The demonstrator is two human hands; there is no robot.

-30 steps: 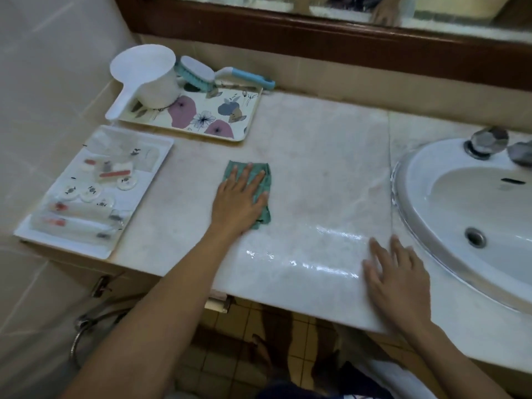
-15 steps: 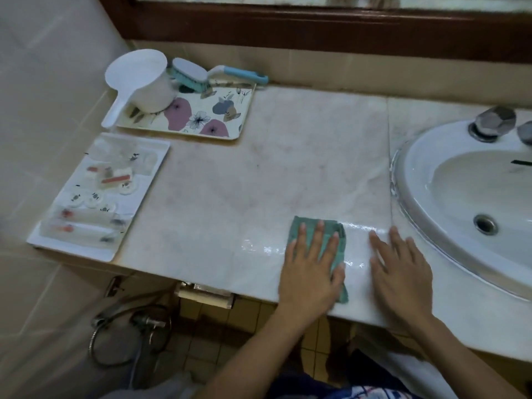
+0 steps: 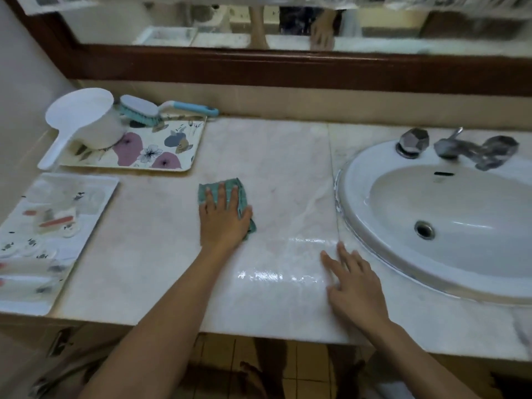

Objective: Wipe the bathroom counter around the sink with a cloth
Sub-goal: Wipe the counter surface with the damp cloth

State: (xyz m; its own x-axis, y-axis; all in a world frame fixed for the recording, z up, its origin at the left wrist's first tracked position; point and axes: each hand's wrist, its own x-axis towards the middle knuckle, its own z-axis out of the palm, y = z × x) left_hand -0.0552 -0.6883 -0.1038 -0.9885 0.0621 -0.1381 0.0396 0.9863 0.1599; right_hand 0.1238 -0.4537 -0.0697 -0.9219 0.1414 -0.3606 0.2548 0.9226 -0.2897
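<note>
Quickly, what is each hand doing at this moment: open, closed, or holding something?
Left hand: open and flat, pressing the green cloth onto the counter.
Right hand: open, fingers spread, resting flat on the counter, holding nothing.

The left hand [image 3: 223, 223] lies palm down, fingers together and pointing toward the back edge of the counter [image 3: 267, 156], pressing flat on a green cloth [image 3: 240, 194] around the middle of the surface. Its bare forearm reaches in from the lower left, crossing the front edge. The right hand [image 3: 355, 286] rests flat with fingers spread, close to the front edge, just beside the sink [image 3: 345, 203] rim, forearm entering from the lower right.
</note>
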